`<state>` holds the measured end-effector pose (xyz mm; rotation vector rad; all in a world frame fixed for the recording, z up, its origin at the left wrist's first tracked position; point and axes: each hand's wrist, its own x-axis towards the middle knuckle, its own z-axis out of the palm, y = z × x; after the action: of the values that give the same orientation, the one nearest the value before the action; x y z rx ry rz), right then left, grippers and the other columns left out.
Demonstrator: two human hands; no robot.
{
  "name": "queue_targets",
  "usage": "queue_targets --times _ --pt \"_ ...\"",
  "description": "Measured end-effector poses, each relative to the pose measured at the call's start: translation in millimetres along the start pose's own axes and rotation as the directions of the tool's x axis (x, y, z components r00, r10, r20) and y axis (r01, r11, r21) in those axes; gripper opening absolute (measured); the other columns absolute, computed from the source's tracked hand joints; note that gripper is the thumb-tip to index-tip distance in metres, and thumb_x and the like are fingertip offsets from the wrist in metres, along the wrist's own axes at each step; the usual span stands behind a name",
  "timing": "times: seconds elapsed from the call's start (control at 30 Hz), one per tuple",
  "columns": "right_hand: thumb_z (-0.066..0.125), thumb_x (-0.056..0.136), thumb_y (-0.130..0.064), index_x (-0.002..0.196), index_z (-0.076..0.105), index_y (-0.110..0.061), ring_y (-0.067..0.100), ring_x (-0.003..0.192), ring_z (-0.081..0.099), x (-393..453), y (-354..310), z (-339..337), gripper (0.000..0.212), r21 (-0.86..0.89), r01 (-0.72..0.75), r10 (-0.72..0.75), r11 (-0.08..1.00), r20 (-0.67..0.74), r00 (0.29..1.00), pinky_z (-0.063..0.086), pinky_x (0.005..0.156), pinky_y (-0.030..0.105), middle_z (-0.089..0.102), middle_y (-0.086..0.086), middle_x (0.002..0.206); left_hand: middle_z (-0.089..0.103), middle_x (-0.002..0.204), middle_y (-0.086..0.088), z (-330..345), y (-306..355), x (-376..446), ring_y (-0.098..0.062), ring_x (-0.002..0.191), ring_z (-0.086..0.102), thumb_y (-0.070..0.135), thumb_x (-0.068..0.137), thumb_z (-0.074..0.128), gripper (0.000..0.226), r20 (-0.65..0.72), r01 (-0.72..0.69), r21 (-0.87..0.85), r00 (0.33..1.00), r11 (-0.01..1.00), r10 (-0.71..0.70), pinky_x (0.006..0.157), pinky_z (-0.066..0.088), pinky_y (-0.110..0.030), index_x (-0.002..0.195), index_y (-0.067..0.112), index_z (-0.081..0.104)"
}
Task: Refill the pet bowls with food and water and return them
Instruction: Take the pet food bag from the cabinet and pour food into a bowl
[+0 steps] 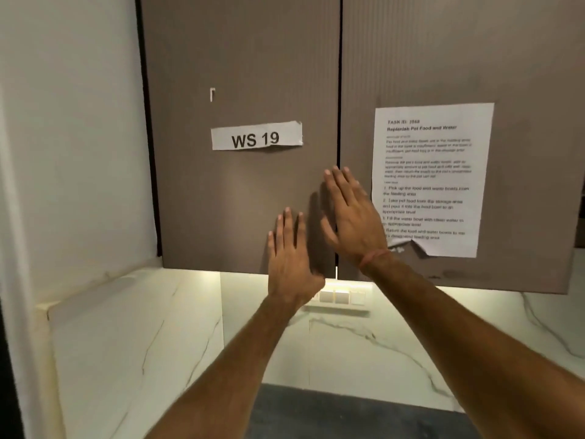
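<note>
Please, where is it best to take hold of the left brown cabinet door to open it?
Probably the bottom edge of the left brown cabinet door, from below, near the centre seam. The flat front shows no handle, and that edge hangs free above the white marble backsplash. The open left hand is already close.

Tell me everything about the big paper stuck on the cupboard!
The paper sheet is white with black printed text: a task ID, the title "Replenish Pet Food and Water", and numbered steps. It lies flat on the brown right cupboard door. Its bottom edge is torn and curled. The right hand overlaps its lower left edge.
</note>
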<state>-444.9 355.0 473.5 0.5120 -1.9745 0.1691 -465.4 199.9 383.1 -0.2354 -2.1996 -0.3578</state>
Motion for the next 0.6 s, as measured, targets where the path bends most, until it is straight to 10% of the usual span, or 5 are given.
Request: queue_targets --times 0.27,0.6 --pt "0.042 0.108 -0.042 0.172 0.007 -0.009 0.027 0.167 0.0 58 9 22 0.08 -0.247 0.083 -0.083 0.965 0.007 0.996 0.008 0.135 0.049 0.002 0.013 0.18 -0.048 0.17 -0.011 6 -12 2 -0.039 0.16 -0.038 0.083 0.067 0.078 0.164 0.106 -0.081 0.173 0.992 0.982 0.063 0.134 -0.011 -0.06 0.165 0.018 -0.036" --pt "0.023 0.111 -0.047 0.17 -0.005 -0.004 0.03 0.166 -0.014 56 -8 54 0.078 -0.322 -0.006 -0.012 0.947 -0.056 0.998 0.006 0.134 0.052 -0.014 0.017 0.178 -0.027 0.176 -0.025 34 -16 11 -0.048 0.159 -0.037 0.067 0.08 0.085 0.147 0.093 -0.132 0.367 0.99 0.921 0.105 0.128 -0.017 -0.07 0.172 0.012 -0.016"
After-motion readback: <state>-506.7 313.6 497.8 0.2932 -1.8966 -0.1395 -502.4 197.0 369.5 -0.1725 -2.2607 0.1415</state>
